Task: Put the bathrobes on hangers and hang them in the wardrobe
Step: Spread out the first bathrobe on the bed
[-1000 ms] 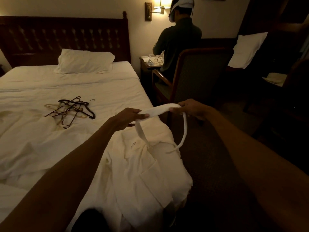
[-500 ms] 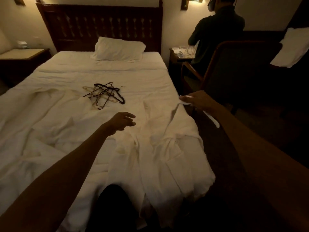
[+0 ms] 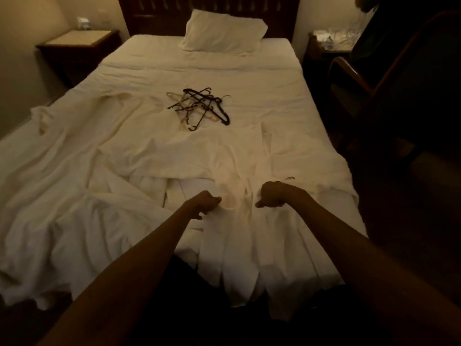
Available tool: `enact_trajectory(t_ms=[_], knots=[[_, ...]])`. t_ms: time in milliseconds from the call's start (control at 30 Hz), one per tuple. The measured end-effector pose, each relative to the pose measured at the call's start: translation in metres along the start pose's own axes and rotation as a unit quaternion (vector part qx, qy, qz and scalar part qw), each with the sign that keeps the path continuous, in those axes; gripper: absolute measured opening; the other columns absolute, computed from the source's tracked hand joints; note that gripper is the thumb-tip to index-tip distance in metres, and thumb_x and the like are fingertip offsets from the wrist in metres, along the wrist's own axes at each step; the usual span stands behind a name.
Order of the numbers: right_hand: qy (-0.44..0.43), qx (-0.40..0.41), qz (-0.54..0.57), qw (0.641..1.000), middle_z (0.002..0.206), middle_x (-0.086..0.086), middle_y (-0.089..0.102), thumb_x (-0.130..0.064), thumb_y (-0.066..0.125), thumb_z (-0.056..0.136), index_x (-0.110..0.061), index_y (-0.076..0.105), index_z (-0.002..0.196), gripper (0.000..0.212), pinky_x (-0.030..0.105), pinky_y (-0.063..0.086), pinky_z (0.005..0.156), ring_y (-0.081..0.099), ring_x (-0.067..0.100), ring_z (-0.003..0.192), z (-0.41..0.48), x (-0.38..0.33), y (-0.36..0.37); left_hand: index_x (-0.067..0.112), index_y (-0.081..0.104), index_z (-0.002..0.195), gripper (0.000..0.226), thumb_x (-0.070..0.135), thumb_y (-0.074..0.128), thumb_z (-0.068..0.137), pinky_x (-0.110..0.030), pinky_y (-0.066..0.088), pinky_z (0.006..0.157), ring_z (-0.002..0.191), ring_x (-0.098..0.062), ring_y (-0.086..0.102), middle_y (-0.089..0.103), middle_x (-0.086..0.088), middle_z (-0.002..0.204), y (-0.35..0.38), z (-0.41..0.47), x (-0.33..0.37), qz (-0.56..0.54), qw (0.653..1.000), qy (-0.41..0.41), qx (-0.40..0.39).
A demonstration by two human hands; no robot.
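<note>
Clutching the white bathrobe (image 3: 232,156) near the foot edge of the bed (image 3: 249,78): left hand (image 3: 205,203) and right hand (image 3: 273,194), each grip clamped on its cloth. Tangled at mid-bed, hangers (image 3: 199,106), with a pillow (image 3: 224,28) at the head edge. Flanked by a nightstand (image 3: 77,46) off the far left corner and an armchair (image 3: 369,78) along the right edge.

Bare forearms (image 3: 139,253) (perhaps dark trousers (image 3: 182,278))

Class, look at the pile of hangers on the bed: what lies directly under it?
The hangers lie on the bed sheet, their near ends overlapping a rumpled bathrobe. What lies under that fabric is covered.
</note>
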State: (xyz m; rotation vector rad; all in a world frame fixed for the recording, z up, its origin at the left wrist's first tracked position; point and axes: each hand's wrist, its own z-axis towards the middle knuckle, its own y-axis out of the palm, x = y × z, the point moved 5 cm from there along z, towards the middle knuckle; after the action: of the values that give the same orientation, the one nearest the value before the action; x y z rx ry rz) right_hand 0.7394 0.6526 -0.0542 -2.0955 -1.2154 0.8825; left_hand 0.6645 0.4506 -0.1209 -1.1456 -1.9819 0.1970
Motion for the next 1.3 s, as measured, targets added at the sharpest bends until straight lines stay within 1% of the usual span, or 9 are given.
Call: enact_trajectory(t_ms=[167, 333, 433, 600, 800, 933, 1067, 1233, 1300], knots=[[0.014, 0.002, 0.362, 0.932, 0.103, 0.019, 0.065, -0.036, 0.066, 0.09, 0.01, 0.057, 0.117, 0.054, 0.036, 0.06, 0.077, 0.067, 0.026, 0.08, 0.025, -0.011, 0.029, 0.006, 0.044, 0.14, 0.066, 0.057, 0.038, 0.1, -0.052, 0.045, 0.099, 0.122, -0.037, 0.051, 0.05, -0.017, 0.137, 0.007, 0.009, -0.001, -0.17, 0.983, -0.041, -0.065], [0.023, -0.091, 0.362, 0.928, 0.125, 0.008, 0.053, -0.045, 0.092, 0.055, -0.012, 0.034, 0.139, 0.108, 0.037, 0.058, 0.081, 0.057, 0.026, 0.109, 0.029, -0.027, 0.06, -0.004, 0.048, 0.135, 0.086, 0.07, 0.028, 0.095, -0.057, 0.041, 0.106, 0.12, -0.044, 0.053, 0.054, -0.025, 0.132, 0.001, 0.015, 0.001, -0.318, 0.93, -0.052, -0.177], [0.008, -0.009, 0.372, 0.928, 0.142, 0.009, 0.043, -0.059, 0.09, 0.042, -0.016, 0.017, 0.15, 0.137, 0.037, 0.06, 0.068, 0.054, 0.031, 0.115, 0.036, -0.032, 0.074, -0.006, 0.053, 0.124, 0.085, 0.07, 0.028, 0.095, -0.053, 0.044, 0.102, 0.121, -0.043, 0.05, 0.051, -0.025, 0.13, 0.004, 0.001, 0.014, -0.307, 0.929, -0.035, -0.205], [0.002, 0.078, 0.425, 0.902, 0.113, 0.014, 0.059, -0.019, 0.086, 0.069, -0.013, 0.052, 0.101, 0.047, 0.042, 0.061, 0.071, 0.063, 0.026, 0.091, 0.038, -0.006, 0.079, 0.003, 0.07, 0.112, 0.061, 0.053, 0.038, 0.101, -0.04, 0.05, 0.088, 0.109, -0.031, 0.063, 0.072, -0.013, 0.114, -0.027, -0.007, 0.022, -0.181, 0.968, 0.032, -0.172], [0.007, 0.087, 0.416, 0.905, 0.115, 0.018, 0.057, -0.009, 0.081, 0.071, -0.014, 0.05, 0.1, 0.042, 0.05, 0.058, 0.078, 0.06, 0.034, 0.101, 0.037, 0.015, 0.08, 0.0, 0.07, 0.103, 0.016, 0.009, 0.06, 0.095, -0.026, 0.053, 0.064, 0.07, -0.018, 0.066, 0.072, -0.015, 0.094, -0.032, 0.012, -0.011, -0.092, 0.992, 0.088, -0.001], [0.033, 0.113, 0.397, 0.91, 0.115, 0.014, 0.052, -0.006, 0.075, 0.076, -0.011, 0.048, 0.107, 0.041, 0.046, 0.059, 0.077, 0.056, 0.032, 0.104, 0.033, 0.031, 0.069, -0.003, 0.067, 0.109, 0.023, 0.013, 0.066, 0.093, -0.039, 0.058, 0.086, 0.093, -0.029, 0.068, 0.069, -0.019, 0.107, 0.0, 0.015, -0.019, -0.132, 0.988, 0.074, -0.014], [0.034, 0.111, 0.403, 0.908, 0.117, 0.014, 0.05, -0.006, 0.073, 0.079, -0.013, 0.047, 0.108, 0.039, 0.04, 0.057, 0.07, 0.054, 0.029, 0.101, 0.034, 0.039, 0.069, 0.0, 0.069, 0.105, 0.038, 0.034, 0.07, 0.09, -0.034, 0.059, 0.073, 0.08, -0.022, 0.067, 0.07, -0.014, 0.097, 0.03, 0.022, -0.004, -0.065, 0.996, 0.042, -0.037], [0.023, 0.106, 0.393, 0.913, 0.116, 0.016, 0.051, -0.005, 0.069, 0.081, -0.014, 0.047, 0.106, 0.035, 0.04, 0.056, 0.065, 0.054, 0.028, 0.096, 0.037, 0.041, 0.067, -0.001, 0.059, 0.118, 0.03, 0.015, 0.065, 0.093, -0.038, 0.06, 0.071, 0.099, -0.029, 0.063, 0.061, -0.017, 0.114, 0.036, 0.027, 0.009, -0.082, 0.993, 0.065, -0.058], [0.019, 0.106, 0.395, 0.912, 0.116, 0.015, 0.05, -0.004, 0.067, 0.082, -0.014, 0.046, 0.109, 0.035, 0.039, 0.055, 0.063, 0.053, 0.028, 0.095, 0.038, 0.044, 0.066, 0.0, 0.063, 0.114, 0.024, 0.013, 0.062, 0.094, -0.037, 0.059, 0.069, 0.098, -0.03, 0.064, 0.062, -0.016, 0.11, 0.013, 0.029, 0.017, -0.036, 0.991, 0.126, 0.013]])
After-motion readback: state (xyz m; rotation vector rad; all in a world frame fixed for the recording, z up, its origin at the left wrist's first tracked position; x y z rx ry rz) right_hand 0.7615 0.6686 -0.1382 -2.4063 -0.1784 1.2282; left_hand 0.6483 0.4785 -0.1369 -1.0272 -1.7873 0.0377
